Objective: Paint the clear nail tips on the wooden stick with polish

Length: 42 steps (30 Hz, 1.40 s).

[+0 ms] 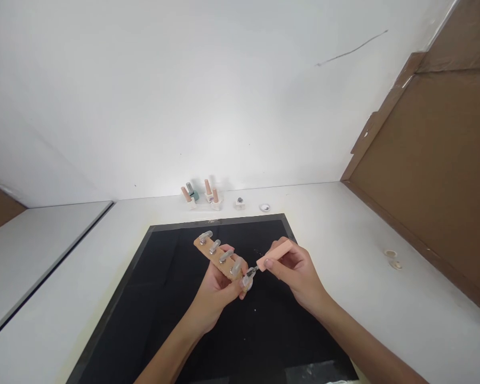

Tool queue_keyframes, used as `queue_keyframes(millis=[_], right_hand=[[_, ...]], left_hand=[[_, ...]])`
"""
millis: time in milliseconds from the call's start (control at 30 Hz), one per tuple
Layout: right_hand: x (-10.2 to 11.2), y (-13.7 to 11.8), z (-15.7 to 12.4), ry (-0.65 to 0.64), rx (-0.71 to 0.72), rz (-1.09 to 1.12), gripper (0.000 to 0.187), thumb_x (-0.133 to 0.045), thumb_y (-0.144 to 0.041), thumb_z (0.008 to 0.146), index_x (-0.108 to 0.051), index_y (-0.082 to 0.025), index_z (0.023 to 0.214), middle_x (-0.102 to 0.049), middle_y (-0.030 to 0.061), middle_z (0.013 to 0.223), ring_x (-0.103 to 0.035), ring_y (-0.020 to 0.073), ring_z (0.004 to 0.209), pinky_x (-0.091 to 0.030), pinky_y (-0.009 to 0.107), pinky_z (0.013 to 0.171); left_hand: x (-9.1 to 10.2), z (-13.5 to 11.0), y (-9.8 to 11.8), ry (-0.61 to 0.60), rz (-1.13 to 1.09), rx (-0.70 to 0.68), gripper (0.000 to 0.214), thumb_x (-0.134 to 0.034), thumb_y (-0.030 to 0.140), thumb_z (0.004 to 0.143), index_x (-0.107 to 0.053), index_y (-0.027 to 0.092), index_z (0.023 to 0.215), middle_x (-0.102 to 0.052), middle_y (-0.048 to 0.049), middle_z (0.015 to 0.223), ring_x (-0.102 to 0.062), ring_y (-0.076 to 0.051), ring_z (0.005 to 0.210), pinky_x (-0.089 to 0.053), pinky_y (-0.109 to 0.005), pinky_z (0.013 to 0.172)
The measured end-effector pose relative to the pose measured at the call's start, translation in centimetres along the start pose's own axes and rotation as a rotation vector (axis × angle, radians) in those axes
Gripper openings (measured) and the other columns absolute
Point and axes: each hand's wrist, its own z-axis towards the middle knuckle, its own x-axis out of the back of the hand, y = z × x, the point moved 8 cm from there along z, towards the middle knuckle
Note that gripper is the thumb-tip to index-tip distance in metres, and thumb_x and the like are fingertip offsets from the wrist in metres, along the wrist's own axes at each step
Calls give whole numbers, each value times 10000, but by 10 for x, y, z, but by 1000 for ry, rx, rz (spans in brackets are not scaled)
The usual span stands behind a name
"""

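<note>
White table [336,229], black mat [164,277], polish bottles [215,199], round dish [264,207]

You've got room over the black mat [152,298], near, between your forearms [180,338], and left of your left hand [211,288]. Between that and your right hand [299,271], you're blocked: wooden strip [208,252] and peach-handled brush [276,256] close the gap. Far side, nail-polish bottles [215,197], small jar [240,204] and dish [264,207] stand before the white wall [204,106]. Right, you can cross the bench [356,250], skirting low round pieces [391,254], up to the brown panel [436,186].
</note>
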Motion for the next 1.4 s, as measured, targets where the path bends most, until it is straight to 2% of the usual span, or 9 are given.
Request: queue_keyframes(millis=[133, 267, 367, 700, 900, 1067, 1200, 1300, 1400], right_hand=[[4, -2, 0, 16, 14, -9, 166, -674, -269, 794, -611, -197, 658, -622, -9, 669, -561, 126, 616, -427, 261, 552], [-2, -5, -2, -67, 44, 15, 142, -679, -266, 789, -617, -201, 679, -631, -10, 675, -550, 123, 604, -410, 256, 527], [-6, -5, -4, -100, 27, -54, 118, -676, -254, 793, -634, -201, 696, -633, -2, 689, -542, 127, 606, -406, 266, 532], [8, -11, 1, 8, 64, -167, 143, -655, -257, 812, -619, -203, 684, -649, 14, 699, -563, 151, 656, -421, 285, 569], [-3, -12, -3, -115, 102, -142, 83, -683, -265, 790, -656, -214, 730, -622, 3, 680, -516, 132, 603, -376, 257, 504], [1, -14, 0, -55, 101, -222, 91, -670, -217, 797, -659, -205, 708, -624, 3, 684, -469, 113, 558, -359, 256, 503], [8, -14, 1, -9, 98, -192, 102, -662, -217, 806, -649, -214, 705, -637, 8, 707, -520, 133, 621, -364, 260, 519], [3, -11, 0, -80, 90, -112, 64, -666, -235, 804, -659, -228, 741, -647, 4, 742, -516, 129, 620, -372, 261, 527], [-3, -8, -1, -149, 68, -124, 30, -687, -228, 785, -673, -227, 759, -632, -5, 738, -457, 104, 556, -352, 250, 501]], left_hand=[[1, 0, 0, 1, 14, -4, 445, -709, 208, 740, -388, 255, 1045, -564, 49, 757, -492, -72, 565, -402, -216, 505], [0, 1, 1, -17, 25, -24, 445, -703, 208, 747, -385, 259, 1054, -563, 48, 754, -493, -78, 585, -408, -214, 507], [0, 1, 0, -26, 31, -29, 438, -698, 208, 755, -385, 266, 1057, -557, 52, 764, -490, -76, 590, -415, -212, 509], [-2, 1, 0, -35, 25, -27, 427, -692, 208, 761, -379, 271, 1045, -554, 56, 770, -486, -73, 590, -415, -210, 512], [-2, 2, 2, -58, 46, -55, 429, -685, 215, 769, -370, 265, 1056, -558, 52, 769, -489, -74, 598, -425, -203, 511], [-1, 3, 1, -64, 53, -61, 419, -674, 205, 781, -365, 268, 1056, -555, 58, 780, -481, -57, 594, -430, -190, 521], [-1, 3, 0, -57, 80, -55, 419, -671, 202, 783, -355, 267, 1051, -555, 60, 786, -481, -51, 590, -432, -186, 523], [-1, 3, 0, -61, 102, -58, 426, -677, 214, 777, -350, 266, 1045, -551, 58, 794, -488, -49, 586, -434, -187, 523], [-2, 3, 1, -68, 122, -67, 421, -668, 227, 784, -344, 271, 1049, -551, 55, 802, -488, -44, 569, -443, -198, 536]])
